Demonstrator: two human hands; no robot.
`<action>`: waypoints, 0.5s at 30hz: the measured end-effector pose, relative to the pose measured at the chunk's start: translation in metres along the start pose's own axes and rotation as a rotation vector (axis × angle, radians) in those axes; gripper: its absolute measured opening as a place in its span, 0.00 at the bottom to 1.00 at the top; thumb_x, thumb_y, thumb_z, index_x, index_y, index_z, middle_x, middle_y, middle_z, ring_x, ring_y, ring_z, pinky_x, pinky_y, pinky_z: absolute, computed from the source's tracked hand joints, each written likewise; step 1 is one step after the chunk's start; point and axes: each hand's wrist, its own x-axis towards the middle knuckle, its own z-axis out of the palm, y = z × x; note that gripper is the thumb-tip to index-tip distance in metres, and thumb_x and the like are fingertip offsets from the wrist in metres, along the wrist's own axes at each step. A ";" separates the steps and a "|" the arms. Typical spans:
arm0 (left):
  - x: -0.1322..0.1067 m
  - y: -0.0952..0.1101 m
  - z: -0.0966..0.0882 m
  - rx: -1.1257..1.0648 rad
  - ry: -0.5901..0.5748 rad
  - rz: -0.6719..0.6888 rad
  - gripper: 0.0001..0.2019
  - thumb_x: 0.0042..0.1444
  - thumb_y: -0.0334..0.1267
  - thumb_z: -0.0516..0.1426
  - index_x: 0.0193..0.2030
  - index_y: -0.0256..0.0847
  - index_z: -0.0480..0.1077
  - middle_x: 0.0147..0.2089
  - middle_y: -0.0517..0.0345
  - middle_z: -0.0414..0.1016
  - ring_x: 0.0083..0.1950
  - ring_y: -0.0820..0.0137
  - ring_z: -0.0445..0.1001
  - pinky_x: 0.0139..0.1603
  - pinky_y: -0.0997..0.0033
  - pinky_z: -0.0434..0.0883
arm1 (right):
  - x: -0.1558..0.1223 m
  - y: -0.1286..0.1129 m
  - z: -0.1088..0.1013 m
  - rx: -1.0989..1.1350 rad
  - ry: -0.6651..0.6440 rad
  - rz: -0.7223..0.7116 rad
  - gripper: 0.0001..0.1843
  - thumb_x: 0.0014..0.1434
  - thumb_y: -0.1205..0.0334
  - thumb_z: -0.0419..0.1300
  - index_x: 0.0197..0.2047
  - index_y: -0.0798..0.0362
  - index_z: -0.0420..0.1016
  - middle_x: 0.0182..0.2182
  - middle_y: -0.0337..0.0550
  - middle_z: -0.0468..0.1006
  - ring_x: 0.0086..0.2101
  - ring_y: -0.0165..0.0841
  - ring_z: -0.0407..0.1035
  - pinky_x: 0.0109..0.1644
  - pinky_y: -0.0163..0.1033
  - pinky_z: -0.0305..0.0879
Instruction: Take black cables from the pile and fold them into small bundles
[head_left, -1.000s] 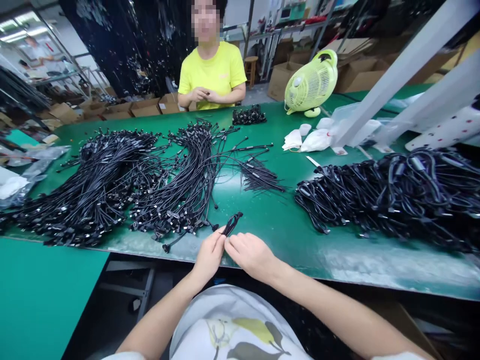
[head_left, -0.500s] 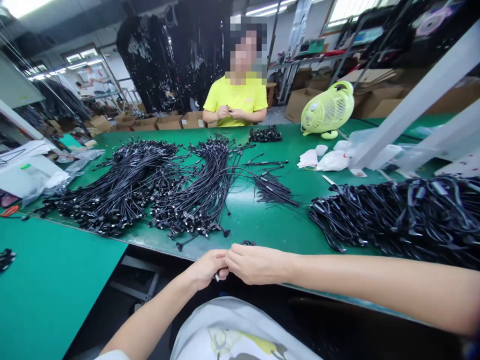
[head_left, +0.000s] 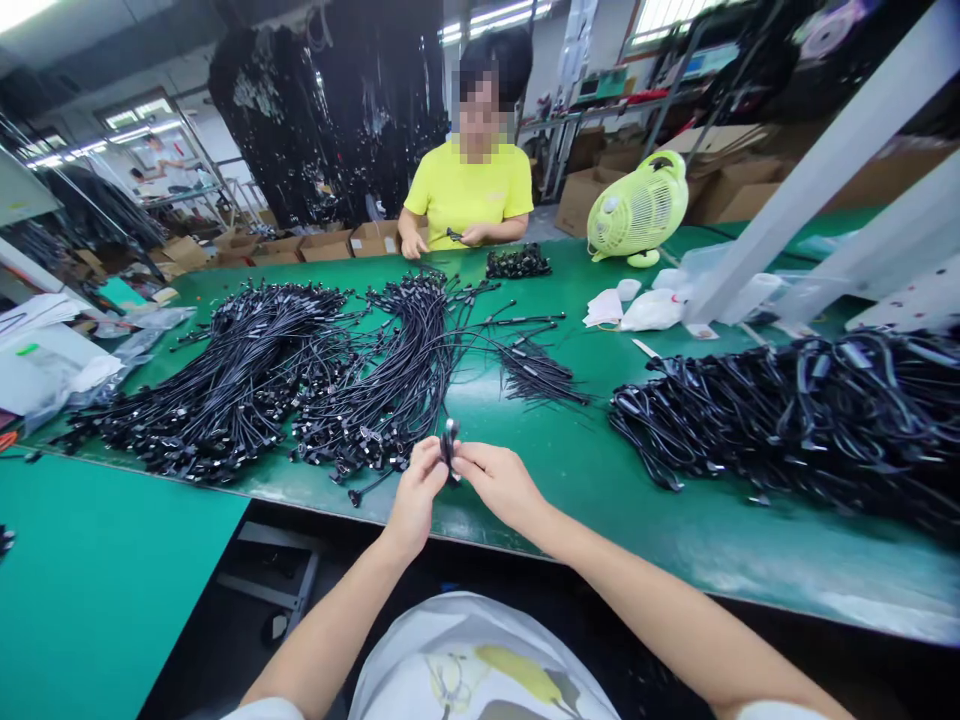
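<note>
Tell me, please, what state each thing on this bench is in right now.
folded cable, doubled up, held upright between both hands.
left hand, shut on the folded cable.
right hand, shut on the folded cable.
loose cables, lying straight in two fanned piles.
coiled cables, bundled, heaped together.
fan, upright; spinning or not, cannot tell.

No readable text, label, brand, number or sign on anything in view.

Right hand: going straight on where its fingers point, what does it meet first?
The right hand pinches a folded black cable; straight beyond it, probably the left hand, then the middle cable pile, though depth is unclear.
</note>
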 end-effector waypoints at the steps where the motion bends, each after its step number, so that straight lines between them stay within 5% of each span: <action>1: -0.002 0.005 -0.004 0.116 -0.083 0.057 0.08 0.56 0.41 0.59 0.38 0.42 0.79 0.45 0.53 0.66 0.50 0.64 0.65 0.54 0.66 0.62 | -0.001 0.004 -0.001 0.075 0.009 0.026 0.17 0.68 0.62 0.47 0.31 0.53 0.72 0.28 0.38 0.76 0.30 0.29 0.68 0.34 0.33 0.58; 5: -0.006 0.008 -0.012 0.409 -0.345 0.035 0.10 0.56 0.34 0.57 0.29 0.43 0.80 0.35 0.56 0.62 0.40 0.67 0.64 0.46 0.69 0.63 | -0.009 0.013 -0.005 0.032 0.061 0.065 0.15 0.65 0.64 0.50 0.27 0.54 0.69 0.26 0.40 0.73 0.29 0.31 0.64 0.33 0.34 0.52; 8: 0.002 -0.006 -0.011 0.286 -0.219 -0.135 0.08 0.54 0.37 0.59 0.27 0.40 0.78 0.31 0.58 0.63 0.36 0.69 0.63 0.42 0.70 0.62 | -0.018 0.007 0.001 -0.181 0.173 -0.097 0.14 0.65 0.67 0.49 0.30 0.54 0.70 0.28 0.44 0.73 0.31 0.33 0.63 0.34 0.37 0.50; 10: 0.009 -0.011 -0.011 0.128 -0.158 -0.250 0.17 0.57 0.48 0.57 0.28 0.38 0.77 0.27 0.59 0.63 0.32 0.70 0.61 0.39 0.70 0.62 | -0.023 0.000 0.008 -0.278 0.227 -0.240 0.15 0.66 0.68 0.47 0.30 0.55 0.71 0.27 0.44 0.73 0.30 0.33 0.61 0.35 0.38 0.50; 12: 0.013 -0.008 -0.011 -0.014 -0.118 -0.324 0.27 0.59 0.58 0.51 0.29 0.36 0.77 0.24 0.60 0.61 0.27 0.72 0.57 0.34 0.70 0.61 | -0.028 -0.003 0.016 -0.217 0.205 -0.294 0.17 0.67 0.66 0.46 0.31 0.55 0.71 0.28 0.44 0.73 0.30 0.32 0.61 0.35 0.38 0.52; 15: 0.008 0.005 -0.012 -0.046 -0.156 -0.261 0.30 0.58 0.62 0.51 0.25 0.35 0.76 0.25 0.58 0.63 0.28 0.73 0.58 0.34 0.71 0.61 | -0.028 0.003 0.021 0.083 0.022 -0.187 0.16 0.67 0.64 0.48 0.30 0.53 0.70 0.28 0.41 0.73 0.30 0.31 0.63 0.35 0.35 0.53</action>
